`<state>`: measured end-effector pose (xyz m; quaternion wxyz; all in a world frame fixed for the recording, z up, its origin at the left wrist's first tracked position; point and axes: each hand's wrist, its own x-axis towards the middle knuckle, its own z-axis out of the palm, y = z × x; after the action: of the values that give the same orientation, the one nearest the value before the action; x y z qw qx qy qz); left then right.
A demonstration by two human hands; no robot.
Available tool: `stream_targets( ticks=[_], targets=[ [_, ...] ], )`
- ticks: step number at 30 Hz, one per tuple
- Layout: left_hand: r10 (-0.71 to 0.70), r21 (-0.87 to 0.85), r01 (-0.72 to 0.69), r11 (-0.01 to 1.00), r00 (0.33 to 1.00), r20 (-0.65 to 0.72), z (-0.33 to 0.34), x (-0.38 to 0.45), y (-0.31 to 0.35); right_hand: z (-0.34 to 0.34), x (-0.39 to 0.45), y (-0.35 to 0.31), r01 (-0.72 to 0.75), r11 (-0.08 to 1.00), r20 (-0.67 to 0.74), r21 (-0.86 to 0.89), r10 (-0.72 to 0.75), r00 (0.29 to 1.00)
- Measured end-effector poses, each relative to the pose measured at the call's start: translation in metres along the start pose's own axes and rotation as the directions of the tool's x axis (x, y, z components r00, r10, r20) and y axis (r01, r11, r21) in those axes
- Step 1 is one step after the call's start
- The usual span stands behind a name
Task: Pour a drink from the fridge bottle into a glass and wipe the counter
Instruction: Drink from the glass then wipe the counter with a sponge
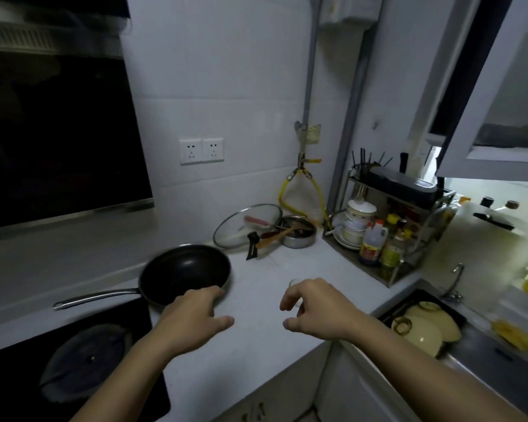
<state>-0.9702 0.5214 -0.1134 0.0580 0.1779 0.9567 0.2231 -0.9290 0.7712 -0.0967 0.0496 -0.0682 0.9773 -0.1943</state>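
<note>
1. The white desk (256, 345) carries a black frying pan (185, 272), taken here as the landmark; its long metal handle points away to the left, over the dark hob (73, 360).
2. The left hand (192, 315) hovers at the pan's near rim, fingertips at or just over the rim; its grip is spread loose and holds nothing.
3. To the right of the pan, the right hand (314, 309) curls over a small clear glass (296, 292) standing on the desk. The grip is half closed around it, but whether the fingers touch the glass cannot be told.
4. Behind the pan, a glass lid (246, 225) leans at the wall beside a steel bowl (297, 231).
5. Far right of the pan stands a rack (390, 226) with bowls and bottles, and beyond it a sink (421, 324) holding dishes.
</note>
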Motion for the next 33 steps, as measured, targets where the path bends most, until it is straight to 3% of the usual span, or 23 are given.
stream_targets(
  ticks=[8,16,25,33],
  targets=[
    [-0.039,-0.116,0.045,0.992,0.997,0.059,0.066,0.084,0.031,-0.011,0.043,0.111,-0.093,0.995,0.026,0.022,0.092,0.995],
    [-0.170,-0.177,0.182,0.967,0.982,0.078,0.134,0.158,0.059,-0.015,0.098,0.221,-0.105,0.994,0.070,0.018,0.104,0.992],
    [-0.241,-0.278,0.275,0.921,0.959,0.149,0.191,0.230,0.048,0.022,0.157,0.274,-0.185,0.976,0.144,0.114,0.168,0.975],
    [-0.217,-0.304,0.273,0.913,0.955,0.204,0.235,0.289,0.029,0.063,0.215,0.285,-0.267,0.959,0.226,0.095,0.240,0.944]
  ],
)
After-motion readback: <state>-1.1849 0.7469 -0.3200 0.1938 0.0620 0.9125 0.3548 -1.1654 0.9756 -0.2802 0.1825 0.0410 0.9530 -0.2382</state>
